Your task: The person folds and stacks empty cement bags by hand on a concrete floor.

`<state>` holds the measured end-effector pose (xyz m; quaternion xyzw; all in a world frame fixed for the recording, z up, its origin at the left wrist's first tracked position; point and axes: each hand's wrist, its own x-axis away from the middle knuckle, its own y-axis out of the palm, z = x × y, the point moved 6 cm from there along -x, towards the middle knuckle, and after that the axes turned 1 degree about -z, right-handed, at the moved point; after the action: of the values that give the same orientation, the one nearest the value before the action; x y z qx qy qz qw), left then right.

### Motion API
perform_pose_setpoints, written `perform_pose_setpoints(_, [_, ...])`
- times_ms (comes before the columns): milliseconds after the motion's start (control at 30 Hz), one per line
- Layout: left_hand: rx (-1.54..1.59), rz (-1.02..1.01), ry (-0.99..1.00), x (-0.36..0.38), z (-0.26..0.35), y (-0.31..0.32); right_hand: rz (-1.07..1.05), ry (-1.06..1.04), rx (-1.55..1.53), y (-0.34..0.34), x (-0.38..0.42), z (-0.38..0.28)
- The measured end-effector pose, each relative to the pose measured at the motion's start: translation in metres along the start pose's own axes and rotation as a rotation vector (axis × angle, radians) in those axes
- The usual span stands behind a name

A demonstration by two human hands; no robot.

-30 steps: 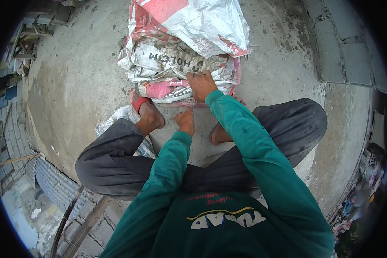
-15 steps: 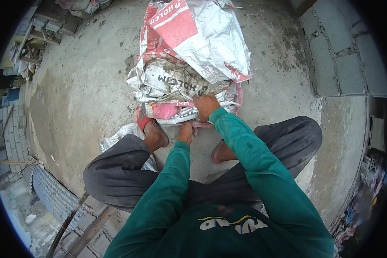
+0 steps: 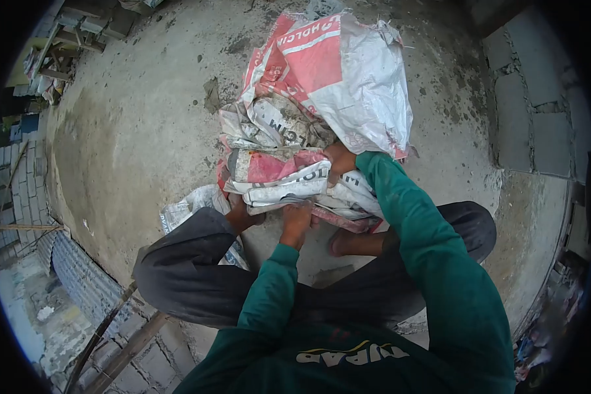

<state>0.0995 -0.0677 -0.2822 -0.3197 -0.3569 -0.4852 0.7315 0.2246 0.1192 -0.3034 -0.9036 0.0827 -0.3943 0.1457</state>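
Observation:
A pile of crumpled red and white cement sacks lies on the concrete floor before my legs. My left hand is closed on the near edge of the folded sacks, low in the pile. Higher and to the right, my right hand is on the folded sacks, its fingers closed on the material and partly hidden by it. The large loose sack drapes over the back of the pile, just beyond my right hand.
Another white sack lies by my left foot. A concrete block wall stands at the right. Corrugated metal and wooden pieces are at the lower left, with more wood stacked at the upper left.
My right hand has moved right and slightly down over the folded sacks. More of the rolled near sacks shows, and the dirty sack behind is more covered. The view has shifted a little.

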Motion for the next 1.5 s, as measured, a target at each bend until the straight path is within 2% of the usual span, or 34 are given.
perform_pose_setpoints(100, [-0.048, -0.177, 0.087, -0.005, 0.048, 0.015, -0.125, 0.036, -0.029, -0.031, -0.013, 0.019])
perform_pose_setpoints(167, [0.025, -0.169, 0.129, -0.024, 0.061, 0.022, -0.187, -0.011, -0.334, -0.031, -0.029, 0.039])
perform_pose_setpoints(200, [0.091, -0.158, 0.181, -0.032, 0.069, 0.022, -0.2, -0.009, -0.33, -0.033, -0.03, 0.041])
perform_pose_setpoints(267, [0.085, -0.182, 0.187, -0.034, 0.097, 0.022, -0.348, -0.047, -0.713, -0.045, -0.022, 0.029])
perform_pose_setpoints(300, [0.018, -0.224, 0.195, -0.036, 0.107, 0.024, -0.378, -0.054, -0.81, -0.051, -0.017, 0.024])
perform_pose_setpoints(433, [-0.128, -0.328, 0.243, -0.053, 0.143, 0.027, -0.339, -0.12, -0.893, -0.06, -0.031, 0.035])
perform_pose_setpoints(533, [-0.031, -0.317, 0.189, -0.071, 0.158, 0.032, -0.236, -0.124, -0.985, -0.064, -0.038, 0.049])
perform_pose_setpoints(667, [-0.14, -0.083, 0.246, -0.088, 0.171, 0.037, -0.141, -0.191, -1.035, -0.069, -0.04, 0.044])
perform_pose_setpoints(733, [-0.119, -0.067, 0.225, -0.094, 0.17, 0.037, -0.147, -0.172, -1.009, -0.064, -0.041, 0.045])
perform_pose_setpoints(867, [-0.123, -0.056, 0.109, -0.106, 0.16, 0.031, -0.028, -0.128, -0.863, -0.064, -0.032, 0.028])
perform_pose_setpoints(933, [-0.205, -0.033, 0.124, -0.109, 0.158, 0.028, 0.233, -0.039, -0.511, -0.074, -0.018, 0.015])
perform_pose_setpoints(967, [-0.155, -0.048, 0.144, -0.11, 0.156, 0.03, 0.468, 0.005, -0.306, -0.073, -0.011, 0.014])
perform_pose_setpoints(1000, [-0.16, -0.052, 0.147, -0.116, 0.153, 0.031, 0.475, 0.007, -0.309, -0.062, -0.01, 0.01])
perform_pose_setpoints(1067, [-0.078, -0.102, 0.164, -0.125, 0.145, 0.034, 0.688, 0.031, 0.041, -0.047, 0.001, -0.002])
perform_pose_setpoints(1100, [-0.093, -0.115, 0.158, -0.124, 0.145, 0.035, 0.535, 0.123, 0.025, -0.045, 0.018, -0.02])
perform_pose_setpoints(1133, [-0.112, -0.11, 0.169, -0.121, 0.146, 0.034, 0.535, 0.138, 0.012, -0.041, 0.026, -0.03])
perform_pose_setpoints(1233, [-0.185, -0.095, 0.187, -0.122, 0.154, 0.037, 0.618, 0.283, 0.275, -0.039, 0.029, -0.047])
perform_pose_setpoints(1333, [-0.378, -0.052, 0.259, -0.148, 0.146, 0.036, 0.689, 0.332, 0.226, -0.044, 0.019, -0.043])
perform_pose_setpoints(1367, [-0.584, 0.09, 0.374, -0.163, 0.141, 0.032, 0.768, 0.281, 0.241, -0.041, 0.014, -0.033])
perform_pose_setpoints(1400, [-0.791, 0.231, 0.486, -0.165, 0.138, 0.031, 0.762, 0.29, 0.229, -0.038, 0.013, -0.022])
perform_pose_setpoints(1433, [-0.921, 0.409, 0.535, -0.103, 0.173, 0.043, 0.755, 0.222, 0.198, -0.043, 0.01, -0.014])
perform_pose_setpoints(1467, [-0.93, 0.407, 0.537, -0.084, 0.194, 0.05, 0.747, 0.151, 0.163, -0.046, 0.007, -0.007])
perform_pose_setpoints(1500, [-0.852, 0.235, 0.556, -0.074, 0.204, 0.061, 0.696, 0.147, 0.134, -0.047, 0.004, -0.001])
